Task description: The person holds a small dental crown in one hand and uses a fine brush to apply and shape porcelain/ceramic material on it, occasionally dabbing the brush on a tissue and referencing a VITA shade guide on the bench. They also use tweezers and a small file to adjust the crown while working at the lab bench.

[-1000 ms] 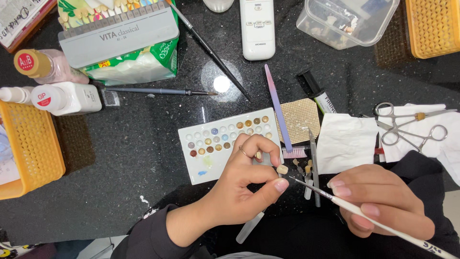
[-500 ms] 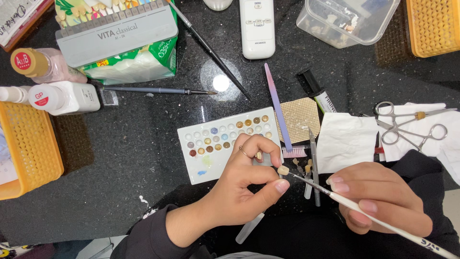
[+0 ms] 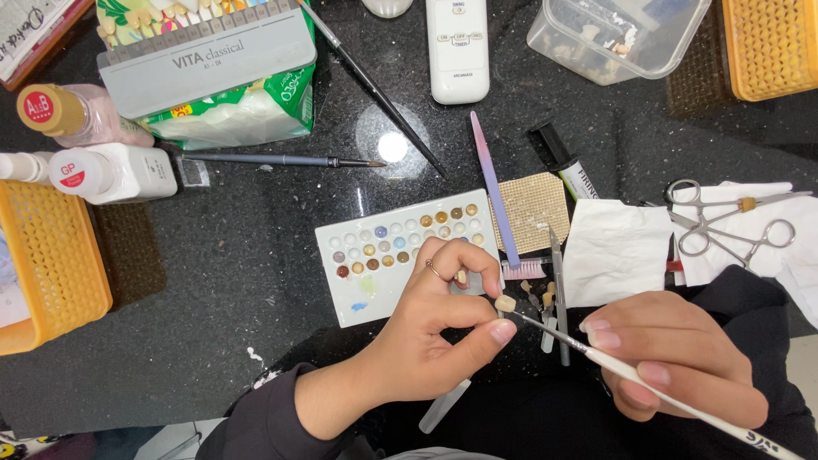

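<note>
My left hand [image 3: 434,332] pinches a small cream-coloured tooth-shaped piece [image 3: 505,303] between thumb and forefinger, low in the middle of the view. My right hand [image 3: 682,358] grips a thin white-handled brush [image 3: 665,393], and the brush tip touches the tooth piece from the right. A white palette [image 3: 375,264] with several small wells of coloured paste lies just above my left hand on the black countertop [image 3: 239,255]. A ring shows on one left finger.
Yellow baskets [image 3: 43,273] stand at the left and top right. Bottles [image 3: 111,170], a grey shade guide [image 3: 204,60], a white remote [image 3: 457,47], loose brushes [image 3: 281,159], a clear plastic box [image 3: 613,34], forceps [image 3: 724,226] on white tissue and a pink-lilac tool [image 3: 494,192] surround the palette.
The view has shifted very slightly. Both hands hold their positions, with the brush tip still at the tooth piece.
</note>
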`<state>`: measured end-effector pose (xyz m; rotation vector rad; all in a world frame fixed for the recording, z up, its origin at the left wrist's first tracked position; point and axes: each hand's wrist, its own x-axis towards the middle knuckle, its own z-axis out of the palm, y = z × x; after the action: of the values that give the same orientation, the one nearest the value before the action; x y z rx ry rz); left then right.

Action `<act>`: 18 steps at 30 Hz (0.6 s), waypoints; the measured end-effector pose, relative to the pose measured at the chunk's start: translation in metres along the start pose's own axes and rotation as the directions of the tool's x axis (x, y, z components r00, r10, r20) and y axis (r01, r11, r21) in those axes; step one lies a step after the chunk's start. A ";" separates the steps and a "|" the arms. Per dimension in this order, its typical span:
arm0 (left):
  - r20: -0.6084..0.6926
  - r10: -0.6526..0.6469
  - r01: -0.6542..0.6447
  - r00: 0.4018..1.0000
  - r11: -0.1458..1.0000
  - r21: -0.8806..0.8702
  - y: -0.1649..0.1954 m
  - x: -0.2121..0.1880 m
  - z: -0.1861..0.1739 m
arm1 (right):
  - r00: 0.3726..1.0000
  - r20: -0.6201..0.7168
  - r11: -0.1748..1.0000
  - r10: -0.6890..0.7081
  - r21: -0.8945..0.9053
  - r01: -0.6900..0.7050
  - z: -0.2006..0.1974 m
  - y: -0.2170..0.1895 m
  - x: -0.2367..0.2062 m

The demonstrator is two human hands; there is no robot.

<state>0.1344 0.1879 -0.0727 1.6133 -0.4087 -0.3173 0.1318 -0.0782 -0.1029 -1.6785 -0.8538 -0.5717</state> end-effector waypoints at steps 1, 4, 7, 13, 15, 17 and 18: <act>0.000 0.001 -0.001 1.000 1.000 0.000 0.000 -0.001 0.000 | 1.000 0.007 1.000 0.012 -0.009 -0.012 0.000 -0.001 0.000; 0.003 -0.007 0.007 1.000 1.000 0.002 0.001 -0.001 -0.001 | 1.000 -0.019 1.000 -0.019 -0.014 0.019 0.001 -0.001 0.000; 0.001 -0.006 0.006 1.000 1.000 0.000 0.001 -0.001 -0.001 | 0.999 -0.042 1.000 -0.025 -0.002 0.025 0.003 -0.002 0.000; 0.001 -0.004 0.004 1.000 1.000 0.008 0.002 -0.001 -0.001 | 1.000 0.008 0.999 0.004 -0.034 -0.004 0.002 -0.004 0.003; -0.001 -0.005 0.005 1.000 1.000 0.002 0.002 -0.001 -0.001 | 1.000 -0.015 1.000 -0.009 -0.021 0.008 0.003 -0.004 0.002; 0.000 -0.004 0.004 1.000 1.000 0.003 0.002 -0.001 -0.001 | 1.000 -0.011 1.000 -0.004 -0.017 0.003 0.003 -0.004 0.002; 0.002 -0.003 0.003 1.000 1.000 0.007 0.002 -0.001 -0.002 | 1.000 0.004 1.000 0.009 -0.022 -0.009 0.002 -0.005 0.002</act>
<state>0.1337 0.1899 -0.0704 1.6202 -0.4092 -0.3199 0.1286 -0.0753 -0.0989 -1.7026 -0.8449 -0.5737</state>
